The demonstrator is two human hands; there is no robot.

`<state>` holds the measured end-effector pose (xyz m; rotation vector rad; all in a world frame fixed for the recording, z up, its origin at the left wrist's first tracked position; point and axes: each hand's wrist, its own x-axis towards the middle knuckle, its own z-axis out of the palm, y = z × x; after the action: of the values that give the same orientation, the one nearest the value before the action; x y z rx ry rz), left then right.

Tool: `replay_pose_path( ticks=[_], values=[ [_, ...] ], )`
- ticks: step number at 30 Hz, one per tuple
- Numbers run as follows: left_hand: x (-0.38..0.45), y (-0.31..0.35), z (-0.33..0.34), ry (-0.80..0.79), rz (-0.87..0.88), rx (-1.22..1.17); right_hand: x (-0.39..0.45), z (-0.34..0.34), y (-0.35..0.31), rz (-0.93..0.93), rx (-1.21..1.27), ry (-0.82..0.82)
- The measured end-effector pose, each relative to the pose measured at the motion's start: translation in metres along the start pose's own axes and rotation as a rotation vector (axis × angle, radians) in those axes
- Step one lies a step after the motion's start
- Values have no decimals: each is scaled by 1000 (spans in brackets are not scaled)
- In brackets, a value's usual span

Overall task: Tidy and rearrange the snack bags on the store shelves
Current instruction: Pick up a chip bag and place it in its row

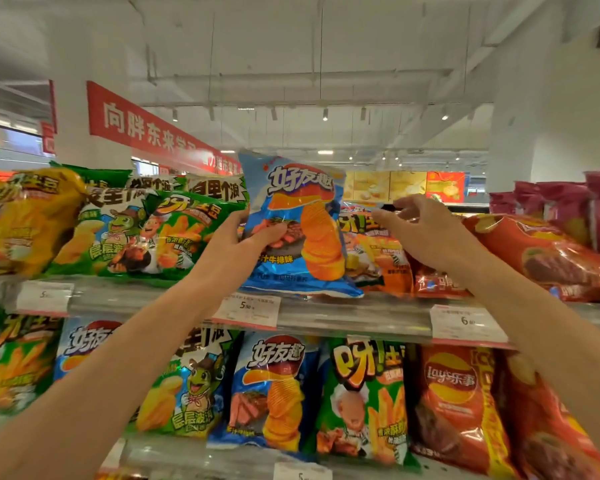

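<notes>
Head camera looks up at two stocked store shelves, and both hands are in play at the upper one. Left hand (238,242) comes in from seven o'clock and grasps the glossy blue crinkled snack bag with ridged orange chips printed on it (300,226), thumb curled across its lower front at the left edge, holding it upright at the centre of the upper shelf (354,315). The bag's bottom edge sits right at the shelf's front lip; whether it actually rests there I cannot tell. Right hand (426,230) reaches in from five o'clock, fingers loosely spread and released, gripping nothing, fingertips just beside the blue bag's right edge, over the orange foil snack bag with a cartoon chef (378,258) lying behind it. At three o'clock from that, a shiny red plastic crisp bag (548,254) leans tilted. At nine o'clock from the blue bag, green snack bags with cartoon figures (153,233) stand packed together, with a yellow bag (32,216) at far left. White paper price tags (246,310) hang on the shelf edge. On the lower shelf at six o'clock stands a matching blue chip bag (271,389), flanked by green and red ones.
</notes>
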<state>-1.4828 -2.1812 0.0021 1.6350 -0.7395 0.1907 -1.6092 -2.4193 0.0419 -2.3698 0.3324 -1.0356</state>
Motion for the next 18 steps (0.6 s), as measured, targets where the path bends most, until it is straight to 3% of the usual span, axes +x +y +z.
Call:
replay_pose_path(
  ticks=[4,9,14,18],
  values=[
    [3,-7,2,26,11,-6,10,7,18,75,-374,-138],
    [6,-11,0,23,21,3,21,20,18,120,-483,-184],
    [5,-12,-2,2,40,-15,31,24,20,241,-324,-241],
    [3,-12,-4,1,40,-53,35,27,30,398,-6,-226]
  ],
)
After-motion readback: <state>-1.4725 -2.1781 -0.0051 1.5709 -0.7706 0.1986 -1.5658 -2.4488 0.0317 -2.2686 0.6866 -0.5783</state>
